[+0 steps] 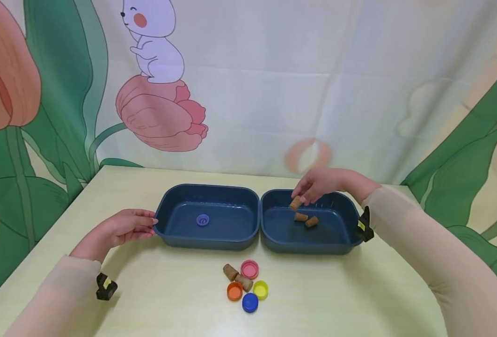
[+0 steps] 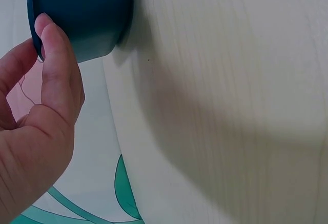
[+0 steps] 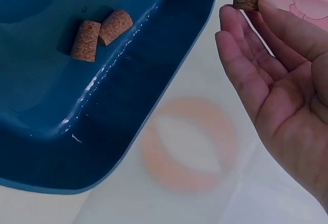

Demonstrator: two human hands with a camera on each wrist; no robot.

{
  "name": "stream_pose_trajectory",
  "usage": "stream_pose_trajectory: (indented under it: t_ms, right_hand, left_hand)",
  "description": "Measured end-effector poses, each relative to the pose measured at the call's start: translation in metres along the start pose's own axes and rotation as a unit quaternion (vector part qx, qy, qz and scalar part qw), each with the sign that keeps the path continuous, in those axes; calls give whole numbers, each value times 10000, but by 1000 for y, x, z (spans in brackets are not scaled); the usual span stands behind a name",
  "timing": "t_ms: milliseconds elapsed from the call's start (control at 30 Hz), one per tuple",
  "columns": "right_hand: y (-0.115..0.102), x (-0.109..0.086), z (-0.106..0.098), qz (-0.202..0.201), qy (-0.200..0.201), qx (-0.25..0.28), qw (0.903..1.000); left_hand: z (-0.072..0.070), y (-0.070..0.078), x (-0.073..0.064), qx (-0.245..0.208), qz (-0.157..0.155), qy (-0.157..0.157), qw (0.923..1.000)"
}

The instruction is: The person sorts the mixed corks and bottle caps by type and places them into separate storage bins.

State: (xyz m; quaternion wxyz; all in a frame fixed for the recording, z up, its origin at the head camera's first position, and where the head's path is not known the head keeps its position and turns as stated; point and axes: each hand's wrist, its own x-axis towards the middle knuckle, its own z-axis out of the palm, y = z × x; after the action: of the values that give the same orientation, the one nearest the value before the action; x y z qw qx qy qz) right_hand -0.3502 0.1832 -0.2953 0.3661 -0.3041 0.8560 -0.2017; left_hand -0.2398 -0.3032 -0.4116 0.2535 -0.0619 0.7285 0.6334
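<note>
My right hand [image 1: 317,184] pinches a cork [image 1: 296,203] between thumb and fingertips, above the right blue tray [image 1: 311,249]. Inside that tray lie two more corks, one cork [image 3: 85,40] next to another cork [image 3: 116,27]. At the left, my left hand [image 1: 131,225] grips the rim of the left blue tray [image 1: 210,244], thumb and fingers on either side of its edge [image 2: 32,8]. A purple bottle cap [image 1: 203,220] sits on the floor of the left tray.
In front of the trays are two corks [image 1: 230,272] and several caps: a pink cap [image 1: 250,269], orange cap [image 1: 234,291], yellow cap [image 1: 260,289] and blue cap [image 1: 250,303]. A printed curtain [image 1: 248,93] hangs behind the pale table [image 1: 168,290].
</note>
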Motion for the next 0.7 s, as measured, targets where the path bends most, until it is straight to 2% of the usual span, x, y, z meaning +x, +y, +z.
stream_pose_trajectory:
  t_ms: [267, 700]
  right_hand:
    - [8, 21, 1, 296, -34, 107, 9995]
    - [8, 46, 6, 407, -48, -67, 9991]
  left_hand:
    - [1, 1, -4, -134, 14, -36, 9999]
    - [1, 1, -1, -38, 57, -21, 10000]
